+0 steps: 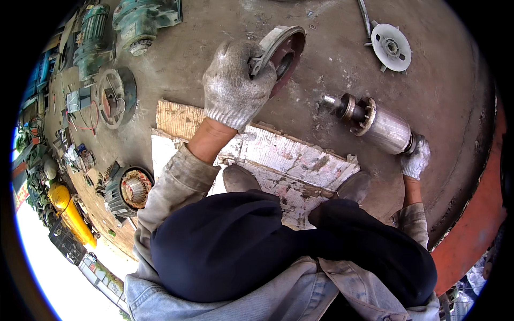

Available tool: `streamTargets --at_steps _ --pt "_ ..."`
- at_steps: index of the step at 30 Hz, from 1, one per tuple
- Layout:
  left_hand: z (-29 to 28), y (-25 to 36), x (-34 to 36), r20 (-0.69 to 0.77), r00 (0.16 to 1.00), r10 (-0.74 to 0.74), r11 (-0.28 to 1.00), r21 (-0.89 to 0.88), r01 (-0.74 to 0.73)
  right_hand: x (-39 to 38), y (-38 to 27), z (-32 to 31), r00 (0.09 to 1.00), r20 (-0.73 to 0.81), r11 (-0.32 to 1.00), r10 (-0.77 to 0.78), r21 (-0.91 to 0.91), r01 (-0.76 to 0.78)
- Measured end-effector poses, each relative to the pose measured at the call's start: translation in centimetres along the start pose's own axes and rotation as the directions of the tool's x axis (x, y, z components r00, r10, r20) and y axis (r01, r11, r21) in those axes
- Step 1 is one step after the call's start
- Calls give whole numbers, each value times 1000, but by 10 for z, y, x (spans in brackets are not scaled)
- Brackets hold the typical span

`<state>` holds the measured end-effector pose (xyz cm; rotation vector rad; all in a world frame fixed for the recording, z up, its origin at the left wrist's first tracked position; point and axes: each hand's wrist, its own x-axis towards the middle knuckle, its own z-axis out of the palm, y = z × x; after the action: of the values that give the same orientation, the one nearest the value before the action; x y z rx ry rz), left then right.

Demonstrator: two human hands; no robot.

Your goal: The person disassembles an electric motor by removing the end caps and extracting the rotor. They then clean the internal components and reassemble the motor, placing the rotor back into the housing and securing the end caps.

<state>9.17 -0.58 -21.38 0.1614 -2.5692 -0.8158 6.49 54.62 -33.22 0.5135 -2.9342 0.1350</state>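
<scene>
My left hand, in a dirty white knit glove, grips a round metal end cover with a reddish inner face, held tilted above the floor. My right hand, also gloved, is closed round the near end of a motor rotor, which has a silvery cylinder and a shaft pointing up and left. Worn cardboard lies beneath and between my feet as I squat.
A white plastic fan and metal rod lie ahead. Green motors, a spoked metal ring, an open stator housing and a yellow cylinder are at left. An orange rim curves along the right.
</scene>
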Motion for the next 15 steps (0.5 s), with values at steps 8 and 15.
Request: streamTargets --at_steps 8,15 --pt "-6 0 -3 43 999 -29 995 -93 33 15 -8 -26 967 252 994 39 88 -63" --pt "-7 2 -10 54 998 9 994 -105 -3 81 -54 -115 922 351 982 -165 149 118"
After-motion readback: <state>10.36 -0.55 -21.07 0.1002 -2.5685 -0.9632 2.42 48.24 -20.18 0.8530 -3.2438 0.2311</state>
